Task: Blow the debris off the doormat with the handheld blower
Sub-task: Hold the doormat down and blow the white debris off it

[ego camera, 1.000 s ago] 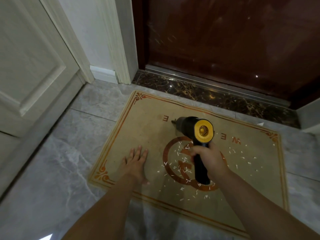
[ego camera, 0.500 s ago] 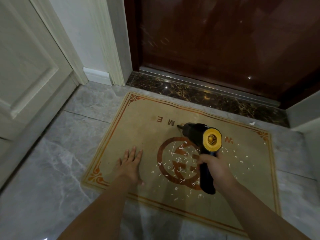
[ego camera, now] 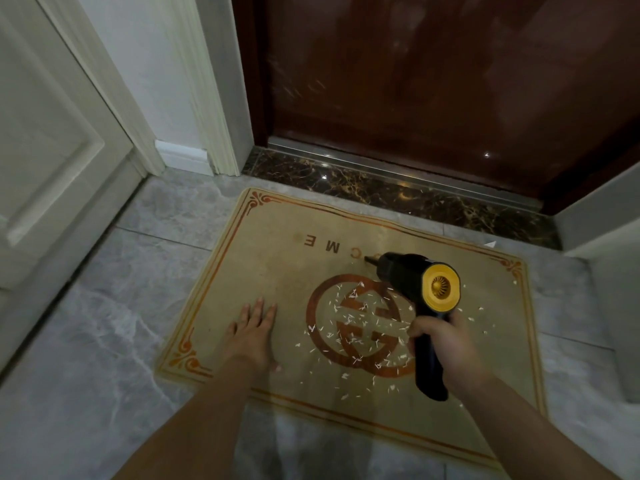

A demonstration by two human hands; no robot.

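Note:
A tan doormat (ego camera: 263, 271) with a red-brown border and a round emblem lies on the grey floor before a dark door. White debris scraps (ego camera: 349, 327) are strewn over the emblem and to its right. My right hand (ego camera: 446, 344) grips the handle of a black handheld blower (ego camera: 408, 275) with a yellow rear cap. The blower's nozzle points away from me and to the left, above the mat's lettering. My left hand (ego camera: 252, 334) rests flat on the mat's left part, fingers straight, beside the scraps.
A dark red door (ego camera: 433, 81) and a dark marble threshold (ego camera: 381, 192) lie just beyond the mat. A cream door (ego camera: 45, 150) and white frame stand at left. A pale wall corner (ego camera: 602, 220) juts in at right. Grey tile floor (ego camera: 86, 341) surrounds the mat.
My right hand has carried the blower to the right across the mat, uncovering more of the lettering and the emblem. My left hand has stayed flat on the mat.

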